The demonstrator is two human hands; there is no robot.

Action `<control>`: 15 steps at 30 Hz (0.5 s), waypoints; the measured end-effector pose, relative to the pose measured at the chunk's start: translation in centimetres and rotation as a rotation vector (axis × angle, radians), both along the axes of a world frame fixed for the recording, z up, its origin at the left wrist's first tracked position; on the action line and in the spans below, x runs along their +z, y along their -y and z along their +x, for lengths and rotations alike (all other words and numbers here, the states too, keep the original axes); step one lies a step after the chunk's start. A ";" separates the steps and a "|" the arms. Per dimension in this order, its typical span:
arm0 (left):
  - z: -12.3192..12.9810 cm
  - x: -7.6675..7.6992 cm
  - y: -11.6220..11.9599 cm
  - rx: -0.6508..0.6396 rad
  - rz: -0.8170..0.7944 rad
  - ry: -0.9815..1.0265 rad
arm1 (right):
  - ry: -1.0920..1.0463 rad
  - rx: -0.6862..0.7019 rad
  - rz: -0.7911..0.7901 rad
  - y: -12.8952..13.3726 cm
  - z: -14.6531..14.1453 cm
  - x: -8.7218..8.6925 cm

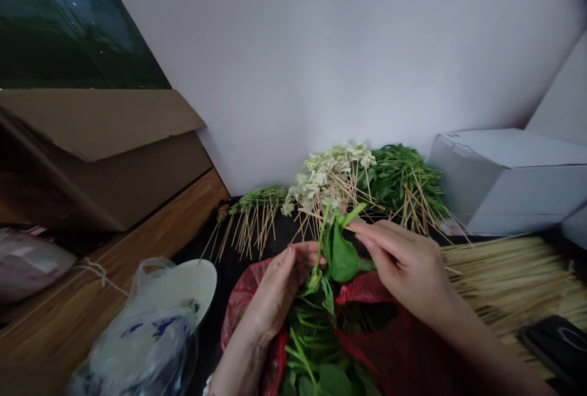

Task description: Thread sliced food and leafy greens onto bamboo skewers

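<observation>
In the head view, a few spinach leaves (pixel 343 254) hang upright between my two hands. My left hand (pixel 287 280) is closed around their stems from the left, fingers curled behind the leaves. From the right, my right hand (pixel 406 255) pinches a thin bamboo skewer at the stems, mostly hidden by the fingers and greens. Below both hands sits a red plastic bag (pixel 245 292), open and filled with more loose spinach (pixel 316 347).
Skewered pale cabbage (pixel 316 179), dark leafy greens (pixel 401 170) and green stalk skewers (pixel 261 194) lie along the wall. Bare skewers (pixel 509 280) spread at right, near a white box (pixel 518 182). At left are a white bowl (pixel 204 280), clear plastic bag (pixel 142 341) and cardboard box (pixel 137 176).
</observation>
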State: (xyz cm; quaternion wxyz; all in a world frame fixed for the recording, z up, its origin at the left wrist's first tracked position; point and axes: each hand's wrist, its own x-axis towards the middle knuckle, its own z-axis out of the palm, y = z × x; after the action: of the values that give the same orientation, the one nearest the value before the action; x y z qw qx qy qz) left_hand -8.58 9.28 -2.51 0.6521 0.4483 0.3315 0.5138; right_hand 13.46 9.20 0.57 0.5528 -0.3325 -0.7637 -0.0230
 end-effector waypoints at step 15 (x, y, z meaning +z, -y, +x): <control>-0.4 0.7 0.3 -0.097 0.113 -0.376 | -0.321 -0.263 0.011 -0.1 2.6 0.4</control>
State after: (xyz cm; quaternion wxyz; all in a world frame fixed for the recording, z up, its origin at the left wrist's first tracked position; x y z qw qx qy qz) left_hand -8.95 8.99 -1.86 0.5766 0.5874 0.3961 0.4069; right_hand 16.09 9.32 0.92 0.6613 -0.4257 -0.6159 -0.0457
